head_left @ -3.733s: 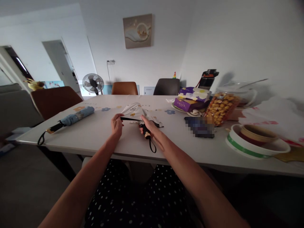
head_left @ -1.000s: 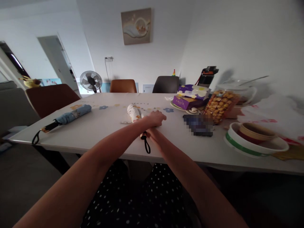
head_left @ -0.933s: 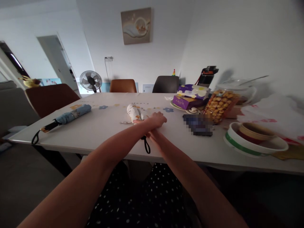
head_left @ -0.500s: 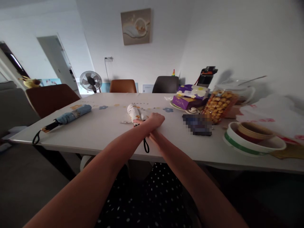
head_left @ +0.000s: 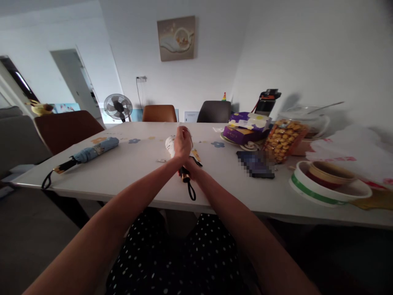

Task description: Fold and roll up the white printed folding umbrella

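A folded white umbrella (head_left: pixel 169 145) with a patterned canopy lies near the middle of the table, its black handle and wrist loop toward me. My left hand (head_left: pixel 183 141) crosses over my right wrist and is closed around the canopy; its fingertips are partly hidden. Beneath it, my right hand (head_left: pixel 188 167) grips the umbrella near the handle, mostly covered by my left wrist. A yellow-and-black flap or strap end shows just right of my hands. Off to the left lies a second, blue folded umbrella (head_left: pixel 95 150), touched by neither hand.
On the right of the white table (head_left: pixel 138 176) are a phone-like dark object (head_left: pixel 256 164), a jar of round snacks (head_left: pixel 284 139), purple boxes (head_left: pixel 242 133), a black bottle (head_left: pixel 266 102), nested bowls (head_left: pixel 325 192) and a plastic bag (head_left: pixel 346 143). Chairs stand along the far side.
My left hand has moved left and away from me, from beside the umbrella onto its canopy. More of the handle end now shows below my hands.
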Demonstrator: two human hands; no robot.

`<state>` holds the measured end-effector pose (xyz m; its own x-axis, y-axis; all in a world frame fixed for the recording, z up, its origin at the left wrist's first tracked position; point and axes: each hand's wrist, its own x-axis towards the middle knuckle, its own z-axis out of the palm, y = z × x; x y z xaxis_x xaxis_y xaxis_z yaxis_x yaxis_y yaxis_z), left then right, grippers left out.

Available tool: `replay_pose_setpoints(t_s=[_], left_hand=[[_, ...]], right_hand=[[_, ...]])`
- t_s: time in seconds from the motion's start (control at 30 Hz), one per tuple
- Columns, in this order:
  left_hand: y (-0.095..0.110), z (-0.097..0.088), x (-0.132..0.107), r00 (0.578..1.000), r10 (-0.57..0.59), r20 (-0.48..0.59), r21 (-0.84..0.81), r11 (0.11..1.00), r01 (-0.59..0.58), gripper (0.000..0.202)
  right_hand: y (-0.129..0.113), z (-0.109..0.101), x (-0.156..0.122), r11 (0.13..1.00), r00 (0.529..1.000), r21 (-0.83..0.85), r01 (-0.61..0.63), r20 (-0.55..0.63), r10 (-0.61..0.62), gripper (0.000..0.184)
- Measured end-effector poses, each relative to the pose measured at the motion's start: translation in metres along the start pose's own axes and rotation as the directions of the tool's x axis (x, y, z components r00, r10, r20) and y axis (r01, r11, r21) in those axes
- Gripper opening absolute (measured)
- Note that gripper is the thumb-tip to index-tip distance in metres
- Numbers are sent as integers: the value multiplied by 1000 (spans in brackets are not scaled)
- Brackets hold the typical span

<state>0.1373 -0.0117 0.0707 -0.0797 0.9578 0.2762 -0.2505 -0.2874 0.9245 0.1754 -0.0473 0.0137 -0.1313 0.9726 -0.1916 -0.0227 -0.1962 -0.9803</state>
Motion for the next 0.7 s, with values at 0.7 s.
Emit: replay_pose_setpoints(t_s=[0.7], left_hand=[[-14,-160,-22,997,-27,-76,243,969,45,13]], right_hand=[[-3,-4,2,982,999,184,-42,32,37,19]])
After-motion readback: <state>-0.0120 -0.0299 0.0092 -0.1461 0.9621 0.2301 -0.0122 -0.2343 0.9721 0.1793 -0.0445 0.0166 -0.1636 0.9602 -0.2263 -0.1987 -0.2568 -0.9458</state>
